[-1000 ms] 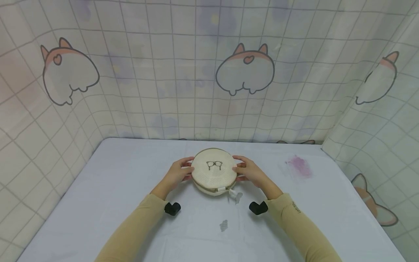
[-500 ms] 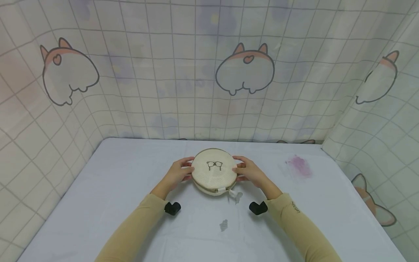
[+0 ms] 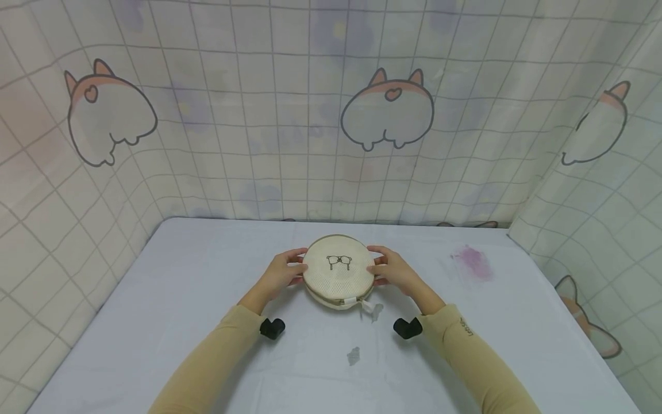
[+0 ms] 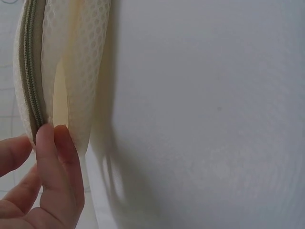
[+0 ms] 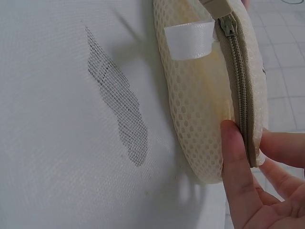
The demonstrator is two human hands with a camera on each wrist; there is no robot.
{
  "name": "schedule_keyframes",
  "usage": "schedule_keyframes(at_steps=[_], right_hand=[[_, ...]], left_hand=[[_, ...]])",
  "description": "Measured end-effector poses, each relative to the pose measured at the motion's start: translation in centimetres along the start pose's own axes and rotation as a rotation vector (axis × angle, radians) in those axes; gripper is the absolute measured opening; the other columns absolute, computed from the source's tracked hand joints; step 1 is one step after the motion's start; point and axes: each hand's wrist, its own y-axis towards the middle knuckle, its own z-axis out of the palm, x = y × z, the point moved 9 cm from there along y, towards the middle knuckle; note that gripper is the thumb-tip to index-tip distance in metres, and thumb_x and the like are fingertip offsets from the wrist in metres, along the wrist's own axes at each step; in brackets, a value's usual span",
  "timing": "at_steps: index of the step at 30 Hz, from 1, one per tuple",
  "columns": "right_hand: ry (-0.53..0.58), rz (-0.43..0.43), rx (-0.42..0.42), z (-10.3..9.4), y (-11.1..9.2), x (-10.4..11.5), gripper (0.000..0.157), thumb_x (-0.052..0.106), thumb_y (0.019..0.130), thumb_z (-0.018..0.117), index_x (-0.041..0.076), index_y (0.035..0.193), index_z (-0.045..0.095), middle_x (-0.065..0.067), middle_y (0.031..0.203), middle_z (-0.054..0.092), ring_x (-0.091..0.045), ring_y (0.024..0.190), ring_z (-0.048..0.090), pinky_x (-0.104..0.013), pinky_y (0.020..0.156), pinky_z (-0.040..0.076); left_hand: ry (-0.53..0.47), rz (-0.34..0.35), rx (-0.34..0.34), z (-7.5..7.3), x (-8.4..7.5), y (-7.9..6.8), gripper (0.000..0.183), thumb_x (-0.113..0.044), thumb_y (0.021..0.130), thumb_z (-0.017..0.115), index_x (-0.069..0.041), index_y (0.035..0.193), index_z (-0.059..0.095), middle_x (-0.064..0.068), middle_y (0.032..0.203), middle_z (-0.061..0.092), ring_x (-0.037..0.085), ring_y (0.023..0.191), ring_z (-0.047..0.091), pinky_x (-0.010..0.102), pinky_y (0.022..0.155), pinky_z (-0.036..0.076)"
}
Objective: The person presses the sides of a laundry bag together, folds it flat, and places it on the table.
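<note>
A round cream mesh zip pouch (image 3: 338, 282) with a glasses drawing on its top lies in the middle of the table. My left hand (image 3: 279, 273) grips its left edge, and my right hand (image 3: 395, 271) grips the right edge. In the left wrist view, the thumb and fingers (image 4: 52, 171) pinch the rim beside the zipper (image 4: 31, 62). The right wrist view has the thumb and fingers (image 5: 238, 171) on the rim below the zipper pull (image 5: 228, 26). Close to the pull, a white ribbon tag (image 5: 190, 40) sticks out. The pouch's zipper is closed where it shows.
The white-covered table (image 3: 207, 259) bears a pink stain (image 3: 473, 263) at the right and grey patches (image 3: 354, 356) near the pouch. Patterned curtain (image 3: 248, 144) stands behind and at both sides. A black wrist mount (image 3: 272, 329) sits at the left cuff, another black mount (image 3: 408, 328) at the right.
</note>
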Motion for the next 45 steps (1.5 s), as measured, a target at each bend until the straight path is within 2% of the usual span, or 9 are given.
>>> schedule_keyframes(at_steps=[9,15,22,25,27,30,33,40,45], right_hand=[[-0.04,-0.015,-0.019,-0.2,0.5,-0.1,0.059,-0.001,0.088,0.06,0.007,0.141,0.036,-0.022,0.117,0.046,-0.023,0.081,0.059,-0.036,0.071,0.055],[-0.098,-0.017,-0.02,-0.3,0.2,0.6,0.058,0.0,0.087,0.06,0.004,0.14,0.037,-0.024,0.127,0.043,-0.023,0.084,0.061,-0.034,0.072,0.054],[-0.218,-0.051,-0.007,-0.3,0.1,1.4,0.058,0.002,0.088,0.061,0.0,0.141,0.036,-0.024,0.134,0.04,-0.023,0.085,0.063,-0.032,0.072,0.054],[-0.325,-0.084,-0.008,-0.3,0.1,1.9,0.058,0.005,0.088,0.061,0.001,0.141,0.036,-0.021,0.139,0.038,-0.026,0.094,0.061,-0.032,0.073,0.054],[-0.411,-0.118,-0.013,-0.2,0.0,2.4,0.057,0.007,0.089,0.061,0.001,0.14,0.037,-0.02,0.139,0.037,-0.029,0.102,0.058,-0.034,0.077,0.052],[-0.54,-0.177,-0.017,0.0,-0.2,3.0,0.053,0.009,0.09,0.059,0.002,0.139,0.04,-0.019,0.139,0.038,-0.034,0.111,0.051,-0.039,0.084,0.049],[-0.62,-0.233,-0.026,0.2,-0.5,3.6,0.05,0.01,0.091,0.057,0.002,0.138,0.042,-0.019,0.137,0.04,-0.036,0.116,0.046,-0.044,0.091,0.043],[-0.666,-0.31,-0.048,0.7,-1.2,4.6,0.042,0.014,0.097,0.048,-0.002,0.136,0.043,-0.021,0.136,0.041,-0.036,0.126,0.037,-0.048,0.103,0.031],[-0.721,-0.278,-0.013,1.6,-1.3,4.3,0.053,0.032,0.1,0.04,0.002,0.143,0.032,-0.019,0.146,0.029,-0.033,0.135,0.024,-0.047,0.108,0.02]], left_hand=[[0.008,0.001,0.004,0.0,0.1,0.2,0.05,-0.002,0.088,0.059,-0.011,0.136,0.047,0.014,0.122,0.051,0.016,0.081,0.057,0.032,0.076,0.052],[0.071,0.006,0.0,0.0,-0.4,0.0,0.05,-0.002,0.089,0.058,-0.01,0.137,0.046,0.014,0.123,0.049,0.018,0.083,0.058,0.03,0.075,0.053],[0.206,0.04,-0.002,0.0,-1.4,-0.3,0.048,-0.008,0.09,0.056,-0.011,0.137,0.046,0.013,0.122,0.05,0.019,0.081,0.059,0.03,0.072,0.053],[0.308,0.066,-0.016,-0.1,-1.8,-0.3,0.048,-0.013,0.091,0.056,-0.012,0.138,0.046,0.01,0.123,0.052,0.02,0.081,0.059,0.031,0.07,0.051],[0.376,0.097,-0.026,0.0,-2.2,-0.3,0.049,-0.016,0.091,0.056,-0.011,0.138,0.045,0.009,0.122,0.053,0.02,0.084,0.057,0.032,0.073,0.049],[0.446,0.151,-0.036,0.2,-2.8,-0.2,0.05,-0.015,0.09,0.056,-0.008,0.138,0.044,0.01,0.122,0.054,0.021,0.094,0.054,0.036,0.083,0.045],[0.502,0.19,-0.043,0.4,-3.4,-0.4,0.052,-0.014,0.09,0.055,-0.007,0.14,0.041,0.012,0.123,0.053,0.024,0.1,0.054,0.038,0.087,0.044],[0.623,0.218,-0.041,1.3,-4.2,-1.3,0.054,-0.023,0.094,0.052,-0.007,0.143,0.035,0.019,0.132,0.043,0.027,0.104,0.053,0.042,0.09,0.044],[0.689,0.21,-0.042,1.9,-4.4,-1.8,0.057,-0.033,0.096,0.047,-0.011,0.146,0.03,0.018,0.143,0.03,0.035,0.123,0.041,0.049,0.1,0.034]])
